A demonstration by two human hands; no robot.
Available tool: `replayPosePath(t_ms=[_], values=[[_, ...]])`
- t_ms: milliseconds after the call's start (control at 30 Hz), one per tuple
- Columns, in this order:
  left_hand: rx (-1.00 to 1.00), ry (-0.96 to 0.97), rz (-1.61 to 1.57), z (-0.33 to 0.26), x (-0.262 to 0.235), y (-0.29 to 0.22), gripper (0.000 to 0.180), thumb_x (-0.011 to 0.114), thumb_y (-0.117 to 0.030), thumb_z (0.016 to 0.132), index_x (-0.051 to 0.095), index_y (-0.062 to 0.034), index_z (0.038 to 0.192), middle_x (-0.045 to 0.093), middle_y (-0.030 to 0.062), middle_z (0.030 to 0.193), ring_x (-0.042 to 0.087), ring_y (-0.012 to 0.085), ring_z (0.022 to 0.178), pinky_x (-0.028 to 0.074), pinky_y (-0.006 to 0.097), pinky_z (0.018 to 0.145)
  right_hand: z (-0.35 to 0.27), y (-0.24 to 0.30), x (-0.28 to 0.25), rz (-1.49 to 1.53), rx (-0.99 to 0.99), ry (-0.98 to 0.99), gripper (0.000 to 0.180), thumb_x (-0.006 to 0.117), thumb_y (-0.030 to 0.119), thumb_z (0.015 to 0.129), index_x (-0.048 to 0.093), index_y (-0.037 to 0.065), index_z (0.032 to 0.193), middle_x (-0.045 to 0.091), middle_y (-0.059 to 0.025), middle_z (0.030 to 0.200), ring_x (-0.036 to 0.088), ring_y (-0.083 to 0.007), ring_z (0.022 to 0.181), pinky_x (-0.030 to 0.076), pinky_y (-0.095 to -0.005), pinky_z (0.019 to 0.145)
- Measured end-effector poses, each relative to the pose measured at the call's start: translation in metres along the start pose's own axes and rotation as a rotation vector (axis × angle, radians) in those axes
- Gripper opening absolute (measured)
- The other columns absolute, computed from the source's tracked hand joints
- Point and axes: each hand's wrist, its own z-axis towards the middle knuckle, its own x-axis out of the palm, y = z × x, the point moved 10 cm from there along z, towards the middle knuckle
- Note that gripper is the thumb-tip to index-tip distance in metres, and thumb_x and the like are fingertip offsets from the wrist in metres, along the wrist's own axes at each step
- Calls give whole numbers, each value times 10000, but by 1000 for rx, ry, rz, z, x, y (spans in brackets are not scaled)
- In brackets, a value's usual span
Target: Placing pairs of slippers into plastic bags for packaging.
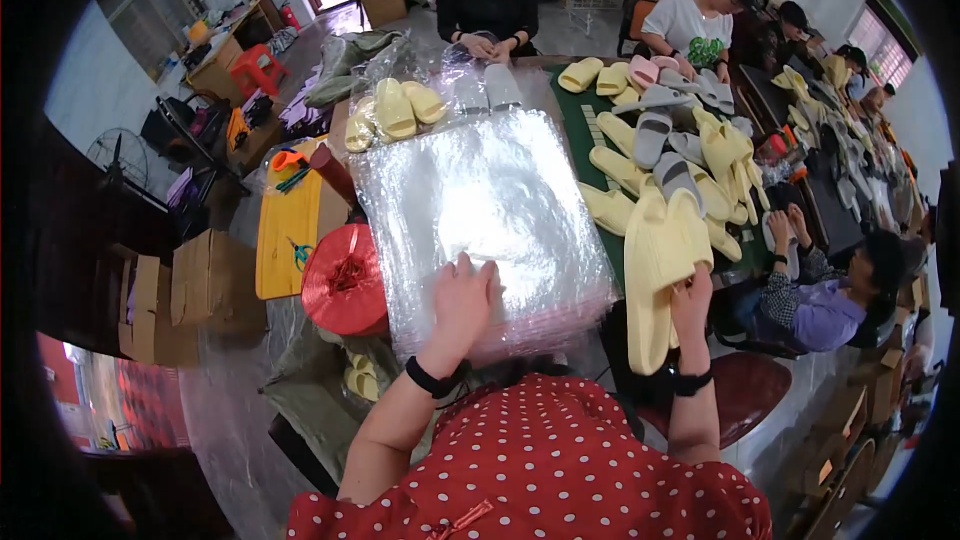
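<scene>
My left hand (462,298) lies flat on the near edge of a thick stack of clear plastic bags (480,210), fingers spread on the top bag. My right hand (691,306) grips a pair of pale yellow slippers (660,260), held upright with the toes pointing away from me, just right of the stack. Both wrists wear black bands. More yellow and grey slippers (680,160) lie heaped on the green table top (585,125) beyond my right hand.
A red spool of twine (345,280) sits left of the stack, beside a yellow board (288,230). Bagged slippers (400,105) lie at the far end. Other people sit across the table (488,0) and along the right side (830,295). Cardboard boxes (195,290) stand at left.
</scene>
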Motion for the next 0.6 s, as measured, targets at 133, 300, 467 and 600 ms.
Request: replayPosePath(t_ms=[133, 300, 467, 600], values=[[-57, 76, -164, 20, -2, 2, 307, 569, -295, 940, 654, -166, 1205, 577, 253, 1203, 539, 434, 1079, 466, 478, 897, -30, 97, 4, 85, -104, 82, 449, 680, 73, 853, 555, -21, 1274, 644, -158, 1198, 620, -253, 1118, 470, -345, 953], [44, -89, -363, 28, -19, -5, 328, 527, -219, 968, 630, -150, 1272, 600, 240, 1176, 545, 395, 1072, 452, 468, 931, -73, 133, 76, -55, -279, 550, 528, 671, 80, 810, 546, 54, 1322, 597, -208, 1274, 547, -410, 1209, 456, -411, 997], [141, 26, -529, 20, -22, -20, 387, 476, -195, 982, 554, -71, 1341, 598, 259, 1248, 498, 358, 1265, 319, 470, 1091, -99, 93, 111, -373, -254, 635, 217, 635, 153, 816, 543, 6, 947, 565, -193, 927, 580, -385, 888, 492, -476, 754], [356, -72, -411, 2, -33, -38, 379, 484, -212, 982, 571, -111, 1337, 513, 240, 1393, 396, 442, 1345, 244, 489, 1172, -100, 116, 136, -384, -284, 632, 237, 621, 182, 835, 519, 13, 966, 559, -184, 915, 584, -378, 855, 501, -472, 717]])
